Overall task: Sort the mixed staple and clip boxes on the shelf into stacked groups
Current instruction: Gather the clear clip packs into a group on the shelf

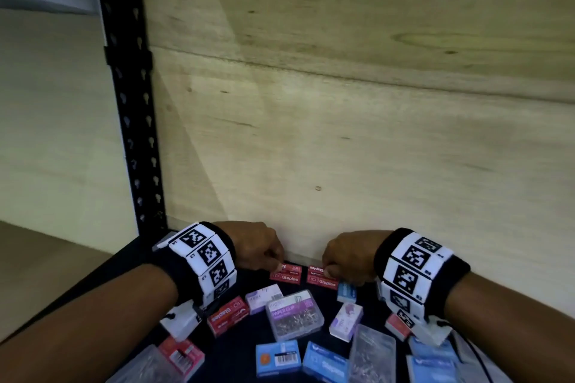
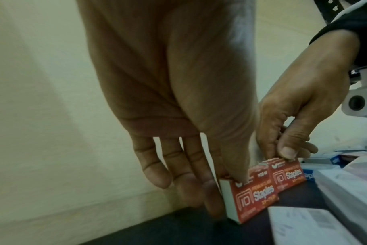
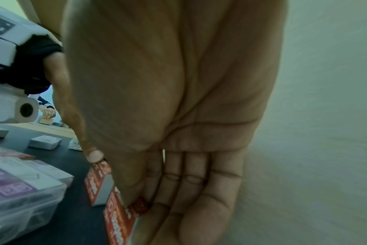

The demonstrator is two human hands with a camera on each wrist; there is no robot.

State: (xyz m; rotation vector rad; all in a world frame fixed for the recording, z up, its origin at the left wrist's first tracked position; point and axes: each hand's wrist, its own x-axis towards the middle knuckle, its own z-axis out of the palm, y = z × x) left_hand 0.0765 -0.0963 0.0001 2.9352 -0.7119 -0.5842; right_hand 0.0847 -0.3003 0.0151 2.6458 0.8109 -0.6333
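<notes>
Two red staples boxes stand side by side at the back of the dark shelf (image 1: 236, 361), against the wooden back panel. My left hand (image 1: 264, 253) pinches the left red box (image 1: 285, 273), thumb on its front and fingers behind it, as the left wrist view shows on this box (image 2: 256, 197). My right hand (image 1: 339, 261) pinches the right red box (image 1: 322, 277), seen close up (image 3: 117, 220) in the right wrist view. The two boxes nearly touch. Both palms hide the boxes' rear faces.
Loose boxes lie in front of my hands: another red staples box (image 1: 228, 315), a clear paper clip case (image 1: 294, 314), purple boxes (image 1: 345, 319), blue boxes (image 1: 278, 357) and a second clear case (image 1: 371, 354). A black slotted post (image 1: 130, 102) rises at the left.
</notes>
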